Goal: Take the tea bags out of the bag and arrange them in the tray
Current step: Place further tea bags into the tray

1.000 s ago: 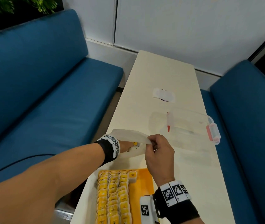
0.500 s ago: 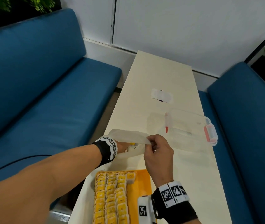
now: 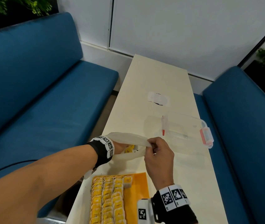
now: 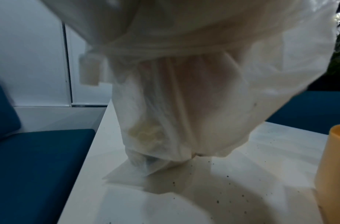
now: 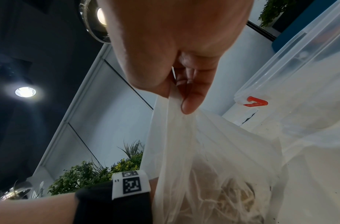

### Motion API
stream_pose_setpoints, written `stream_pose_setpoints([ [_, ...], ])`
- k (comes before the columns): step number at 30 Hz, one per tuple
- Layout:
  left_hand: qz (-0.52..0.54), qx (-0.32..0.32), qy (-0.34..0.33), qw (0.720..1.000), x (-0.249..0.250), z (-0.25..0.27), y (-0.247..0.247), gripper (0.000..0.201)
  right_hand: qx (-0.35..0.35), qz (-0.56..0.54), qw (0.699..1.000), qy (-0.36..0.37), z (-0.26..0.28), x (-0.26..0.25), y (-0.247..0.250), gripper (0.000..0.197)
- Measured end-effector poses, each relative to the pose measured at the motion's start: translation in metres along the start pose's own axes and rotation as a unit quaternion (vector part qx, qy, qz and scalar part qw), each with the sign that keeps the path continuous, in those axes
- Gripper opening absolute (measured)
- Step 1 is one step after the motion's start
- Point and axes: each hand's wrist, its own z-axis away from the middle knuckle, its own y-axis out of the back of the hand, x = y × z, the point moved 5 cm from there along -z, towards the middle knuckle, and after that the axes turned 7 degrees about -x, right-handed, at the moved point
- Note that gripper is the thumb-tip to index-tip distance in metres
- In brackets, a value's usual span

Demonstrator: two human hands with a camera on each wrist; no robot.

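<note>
Right hand (image 3: 158,156) pinches the bag (image 3: 128,138) rim just above the tabletop (image 3: 154,78), left hand (image 3: 120,147) is buried inside (grip hidden), so a hasty pull could scatter tea bags (image 3: 129,149) short of the tray (image 3: 140,185).

you have almost no readable text here. the wristbands (image 3: 174,197) carry square black-and-white coded markers, not words; beside one marker on the left wristband (image 5: 131,184) stands a tiny mirrored mark like "l1". printing on the yellow tea bags (image 3: 107,201) is too small to read.
</note>
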Motion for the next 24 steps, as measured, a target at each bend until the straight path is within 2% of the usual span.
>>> stream_pose_setpoints([
  [4,-0.002,-0.003,-0.005,1.0,-0.001,-0.004,0.002,0.016,-0.004,-0.002,1.0,-0.006,0.002,0.001,-0.001,0.022],
  [6,-0.041,-0.048,-0.01,0.998,0.001,0.0,-0.001,0.011,-0.004,-0.002,1.0,-0.007,0.002,0.002,-0.001,0.022],
  [8,-0.089,-0.069,-0.015,0.993,0.006,0.001,-0.001,0.014,-0.004,-0.003,1.0,-0.008,0.003,0.004,-0.001,0.022],
  [10,-0.126,-0.047,-0.037,0.99,0.014,-0.003,0.001,0.025,-0.001,-0.002,1.0,-0.009,0.002,0.005,0.0,0.022],
  [12,-0.167,-0.027,-0.027,0.985,0.027,0.003,0.001,0.018,0.001,-0.003,1.0,-0.01,0.001,0.007,0.002,0.023],
  [13,-0.187,-0.021,-0.039,0.981,0.033,0.006,0.001,0.025,0.001,-0.005,1.0,-0.012,0.0,0.009,0.002,0.023],
  [15,-0.253,-0.049,-0.073,0.963,0.04,0.013,-0.006,0.039,-0.001,-0.01,1.0,-0.022,-0.002,0.012,0.003,0.024],
  [18,-0.326,-0.05,-0.144,0.933,0.041,0.012,-0.011,0.034,-0.007,-0.017,0.999,-0.042,-0.005,0.016,0.004,0.026],
  [20,-0.298,-0.038,-0.188,0.935,0.042,0.014,-0.01,0.025,-0.015,-0.02,0.998,-0.057,-0.006,0.019,0.003,0.026],
  [24,-0.104,-0.014,-0.218,0.97,0.037,0.019,0.004,0.016,-0.02,-0.022,0.997,-0.076,-0.008,0.021,0.002,0.026],
])
